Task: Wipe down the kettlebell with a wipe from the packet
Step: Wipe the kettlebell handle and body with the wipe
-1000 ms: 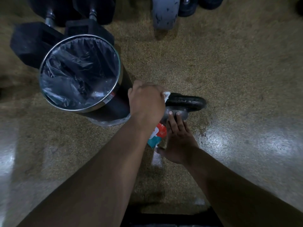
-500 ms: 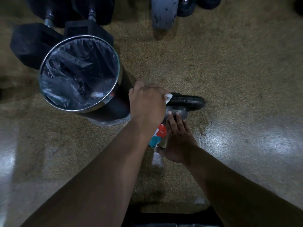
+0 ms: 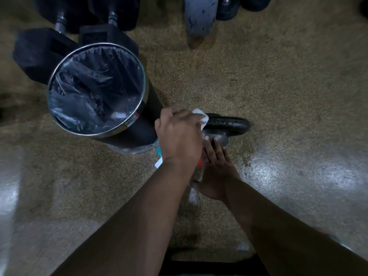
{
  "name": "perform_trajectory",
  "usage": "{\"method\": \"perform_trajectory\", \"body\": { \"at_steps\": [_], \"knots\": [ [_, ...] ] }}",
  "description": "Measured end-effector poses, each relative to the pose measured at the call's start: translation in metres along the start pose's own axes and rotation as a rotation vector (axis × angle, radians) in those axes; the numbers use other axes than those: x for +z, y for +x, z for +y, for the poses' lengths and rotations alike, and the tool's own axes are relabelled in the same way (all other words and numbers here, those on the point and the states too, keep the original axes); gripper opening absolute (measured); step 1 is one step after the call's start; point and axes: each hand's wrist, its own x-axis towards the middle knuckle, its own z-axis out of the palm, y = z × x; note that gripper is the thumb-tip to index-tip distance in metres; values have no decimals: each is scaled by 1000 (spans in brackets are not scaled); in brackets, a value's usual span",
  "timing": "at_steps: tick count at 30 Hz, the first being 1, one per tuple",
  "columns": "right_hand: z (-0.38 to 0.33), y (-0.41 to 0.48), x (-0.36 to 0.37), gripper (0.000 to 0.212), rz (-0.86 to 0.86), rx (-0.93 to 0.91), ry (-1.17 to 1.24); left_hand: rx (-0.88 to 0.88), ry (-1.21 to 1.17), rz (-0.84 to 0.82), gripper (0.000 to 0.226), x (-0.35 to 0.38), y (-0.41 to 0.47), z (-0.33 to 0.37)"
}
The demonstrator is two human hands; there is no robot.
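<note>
A person crouches over a dark cast-iron kettlebell (image 3: 229, 123) lying on a speckled tan floor (image 3: 258, 76), both bare arms reaching down to it. The left hand (image 3: 179, 136) is curled round a crumpled white wipe (image 3: 201, 116) and presses it against the near end of the kettlebell's thick looped handle, which runs out to that hand's right. The right hand (image 3: 217, 172) lies just below, its fingers straight and together, the tips resting flat on the kettlebell's grey, rounded body.

A wipe packet in teal, red and white (image 3: 159, 164) shows in slivers under the left wrist and between the two hands; how it lies cannot be made out.

Just to the left of the left hand stands a round black waste bin (image 3: 143, 128) with a shiny metal rim and a clear plastic liner, tilted in the wide view. Beyond the bin lie black hexagonal dumbbells (image 3: 37, 54). A scuffed grey object (image 3: 199, 14) sits well beyond the hands.
</note>
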Motion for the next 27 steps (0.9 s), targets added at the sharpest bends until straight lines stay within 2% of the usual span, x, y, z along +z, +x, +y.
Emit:
{"method": "perform_trajectory", "body": {
  "at_steps": [7,11,13,14,16,19,21,23,27],
  "knots": [
    [2,1,2,118,20,-15,12,36,-12,11,15,4,-2,-1],
    [7,-3,-3,111,68,-61,87,-17,-74,-11,17,2,8,-7],
    [10,-10,-8,92,168,-122,256,-56,-219,-29,19,-6,4,-13],
    [12,-17,-14,75,251,-125,400,-112,-328,-69,18,-12,-1,-15],
    [12,-34,-28,45,419,-40,743,-334,-580,-204,17,-24,-15,-17],
    [10,-52,-50,30,582,78,1311,-628,-892,-322,13,-27,-36,-9],
    [7,-56,-62,29,564,75,1548,-717,-1043,-359,9,-26,-41,2],
    [3,-58,-66,28,540,59,1554,-752,-1135,-385,9,-24,-41,14],
    [7,-59,-68,26,550,98,1470,-772,-1153,-435,14,-14,-39,22]
  ]
}}
